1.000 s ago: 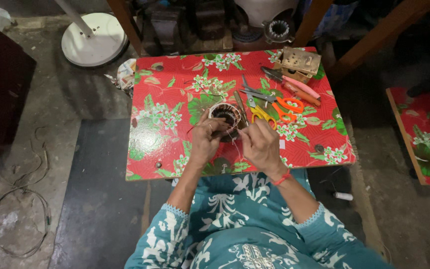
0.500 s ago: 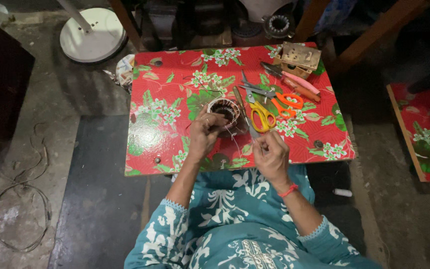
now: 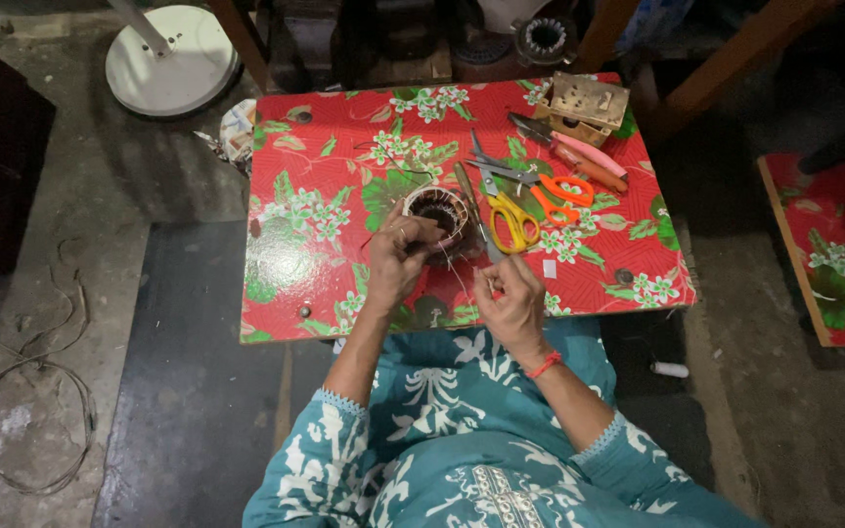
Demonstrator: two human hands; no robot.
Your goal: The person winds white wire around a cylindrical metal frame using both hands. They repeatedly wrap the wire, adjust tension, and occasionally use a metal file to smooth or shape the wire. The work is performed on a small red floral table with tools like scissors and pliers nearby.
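- A round motor stator (image 3: 438,217), ringed with copper-coloured winding, is being steadied at the centre of the frame, on the middle of the red flowered table (image 3: 334,205).
- The stator is being gripped at its lower left rim by the left hand (image 3: 395,262), fingers curled closed around the rim.
- A thin pale thread (image 3: 455,271) is being drawn from the stator down toward the lower middle of the frame; it is too fine for its whole run to be traced.
- The thread's free end is being pinched by the right hand (image 3: 512,301), fingertips closed narrowly on it, just below and right of the stator.
- The step in hand is judged to be the lacing or tying of the winding, with a length being pulled taut between the two hands.
- The next move is judged to call for steady tension and a firm hold on the stator, so that the coil is not being dragged across the table.
- Just right of the stator, yellow-handled scissors (image 3: 511,220) and orange-handled scissors (image 3: 563,191) are being kept within reach, with a pink-handled tool (image 3: 589,156) beyond them.
- A small wooden block fixture (image 3: 587,104) is being left toward the upper right of the table.
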